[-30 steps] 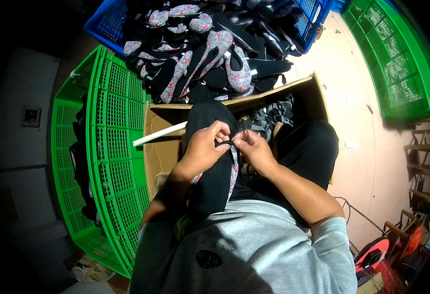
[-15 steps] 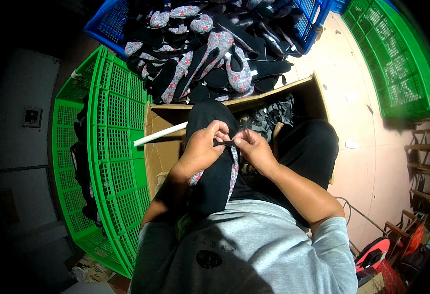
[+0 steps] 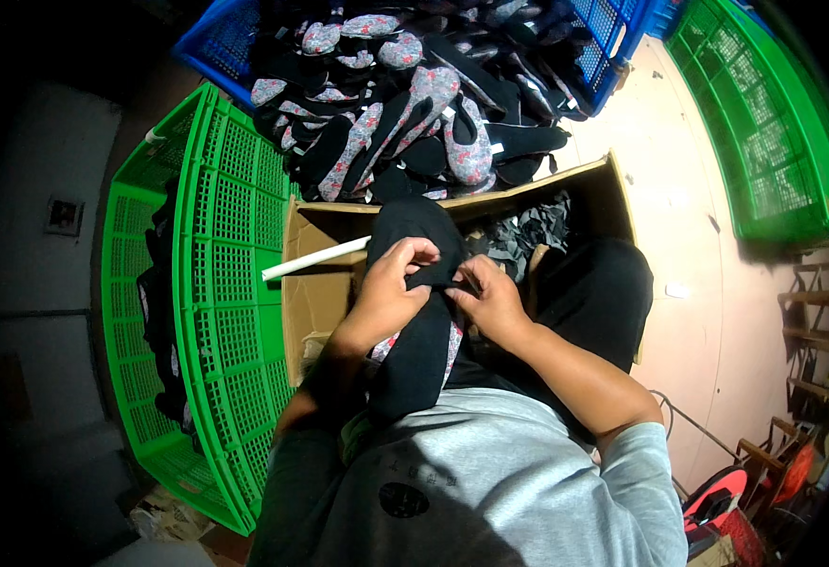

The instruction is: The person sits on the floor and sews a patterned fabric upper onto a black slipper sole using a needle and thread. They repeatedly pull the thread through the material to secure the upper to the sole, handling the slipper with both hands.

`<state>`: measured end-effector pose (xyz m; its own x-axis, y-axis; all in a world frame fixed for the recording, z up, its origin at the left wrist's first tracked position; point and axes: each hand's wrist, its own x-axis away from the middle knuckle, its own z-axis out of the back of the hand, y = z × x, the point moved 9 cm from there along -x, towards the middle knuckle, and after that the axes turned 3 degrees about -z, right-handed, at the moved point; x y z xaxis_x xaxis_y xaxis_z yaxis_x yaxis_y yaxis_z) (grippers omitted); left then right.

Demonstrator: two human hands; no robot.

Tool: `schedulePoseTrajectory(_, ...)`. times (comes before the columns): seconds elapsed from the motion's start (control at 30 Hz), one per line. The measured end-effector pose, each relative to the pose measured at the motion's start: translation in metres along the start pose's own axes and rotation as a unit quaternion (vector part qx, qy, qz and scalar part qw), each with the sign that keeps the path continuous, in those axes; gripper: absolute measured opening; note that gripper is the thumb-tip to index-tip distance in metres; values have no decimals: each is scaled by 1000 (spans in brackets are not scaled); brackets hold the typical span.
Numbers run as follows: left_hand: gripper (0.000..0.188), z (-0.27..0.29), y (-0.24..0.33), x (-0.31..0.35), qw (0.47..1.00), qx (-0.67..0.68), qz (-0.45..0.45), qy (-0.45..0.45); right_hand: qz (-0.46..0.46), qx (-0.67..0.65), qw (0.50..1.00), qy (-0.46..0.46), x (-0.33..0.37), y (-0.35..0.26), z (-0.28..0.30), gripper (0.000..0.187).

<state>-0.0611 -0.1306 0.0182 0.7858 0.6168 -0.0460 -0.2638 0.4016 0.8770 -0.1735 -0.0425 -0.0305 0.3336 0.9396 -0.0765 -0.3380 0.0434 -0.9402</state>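
Across my left thigh lies a cloth shoe (image 3: 411,364) with a long black face and grey-and-red floral cloth showing along both sides. My left hand (image 3: 391,288) pinches its far end, thumb against curled fingers. Close on the right, my right hand (image 3: 492,298) also has thumb and fingers together at the black edge there. Black trousers behind the black cloth make its outline hard to follow. The fingertips partly cover the spot being gripped.
A cardboard box (image 3: 318,283) with dark fabric scraps (image 3: 533,231) sits under my knees, a white tube (image 3: 315,257) across its left side. Beyond is a blue crate (image 3: 216,52) heaped with similar floral shoes (image 3: 466,146). Green crates (image 3: 230,283) stand left and right (image 3: 764,123).
Both hands have shifted slightly. The narrow black strip stretched between the fingertips no longer shows; black cloth now fills the gap between them. The whole view has moved a little.
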Motion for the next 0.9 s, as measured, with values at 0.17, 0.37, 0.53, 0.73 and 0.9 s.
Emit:
schedulePoseTrajectory(0.17,36,14,-35,38,987,55,147,29,-122,21,992,-28,7,16,0,29)
schedulePoseTrajectory(0.37,22,4,-66,87,941,242,232,-44,-142,-114,981,-75,15,31,-15,32)
schedulePoseTrajectory(0.53,20,10,-69,104,947,204,241,-51,-123,11,992,-31,21,21,-2,28)
schedulePoseTrajectory(0.73,25,32,-40,82,973,130,163,95,-139,-65,988,-20,17,26,-5,25)
schedulePoseTrajectory(0.9,20,62,-23,72,911,299,104,263,-159,-238,957,-56,12,21,-11,26)
